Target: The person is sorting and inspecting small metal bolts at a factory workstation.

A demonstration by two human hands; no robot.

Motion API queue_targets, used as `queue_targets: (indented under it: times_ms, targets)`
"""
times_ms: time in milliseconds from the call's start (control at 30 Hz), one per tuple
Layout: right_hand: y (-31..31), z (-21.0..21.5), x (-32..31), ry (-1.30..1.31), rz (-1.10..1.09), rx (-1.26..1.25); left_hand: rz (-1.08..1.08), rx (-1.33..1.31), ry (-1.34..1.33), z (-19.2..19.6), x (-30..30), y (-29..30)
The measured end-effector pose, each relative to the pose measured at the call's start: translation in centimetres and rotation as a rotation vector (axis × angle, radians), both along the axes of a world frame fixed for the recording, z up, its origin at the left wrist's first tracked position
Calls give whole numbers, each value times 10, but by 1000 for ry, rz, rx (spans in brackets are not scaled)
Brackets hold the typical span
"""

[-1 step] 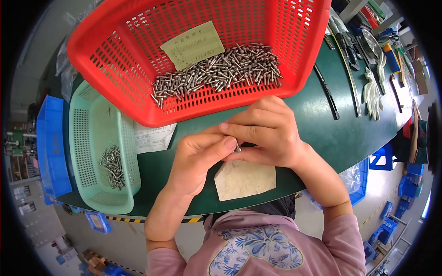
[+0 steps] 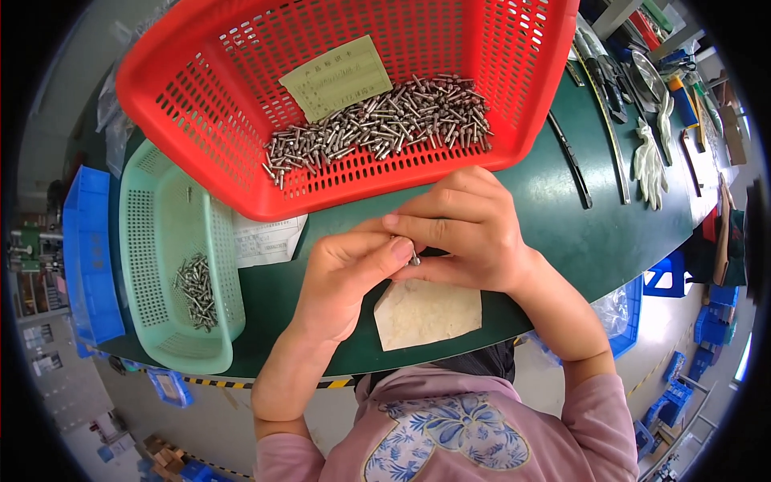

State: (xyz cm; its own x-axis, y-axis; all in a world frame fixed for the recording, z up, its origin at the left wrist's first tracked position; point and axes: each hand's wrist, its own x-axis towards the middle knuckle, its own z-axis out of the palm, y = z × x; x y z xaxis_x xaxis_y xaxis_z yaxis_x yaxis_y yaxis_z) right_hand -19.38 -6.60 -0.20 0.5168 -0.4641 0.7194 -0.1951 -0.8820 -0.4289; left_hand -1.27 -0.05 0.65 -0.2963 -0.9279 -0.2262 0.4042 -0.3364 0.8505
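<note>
My left hand (image 2: 345,269) and my right hand (image 2: 470,233) meet over the near part of the table, fingertips pinched together. Between them is a small metal pin (image 2: 415,260); only its shiny end shows, the rest covered by my fingers. Just below lies a cream-coloured sheet (image 2: 430,317). Beyond my hands a tilted red perforated basket (image 2: 257,205) holds a heap of similar metal pins (image 2: 393,120) and a yellowish handwritten card (image 2: 337,78). To the left, a pale green perforated basket (image 2: 226,321) contains a smaller pile of metal pieces (image 2: 195,293).
A printed paper (image 2: 269,241) lies partly under the red basket. At far left stands a blue bin (image 2: 95,257). White gloves (image 2: 647,165), a black strip-like tool (image 2: 572,161) and other tools are along the right side of the green table (image 2: 562,233).
</note>
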Motion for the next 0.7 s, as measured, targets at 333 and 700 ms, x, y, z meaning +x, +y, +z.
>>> queue_targets:
  times_ms: [333, 700]
  targets:
    - [4, -3, 1, 5, 21, 149, 14, 74, 85, -4, -4, 2]
    - [2, -4, -1, -61, 73, 239, -5, 224, 46, 8, -5, 5]
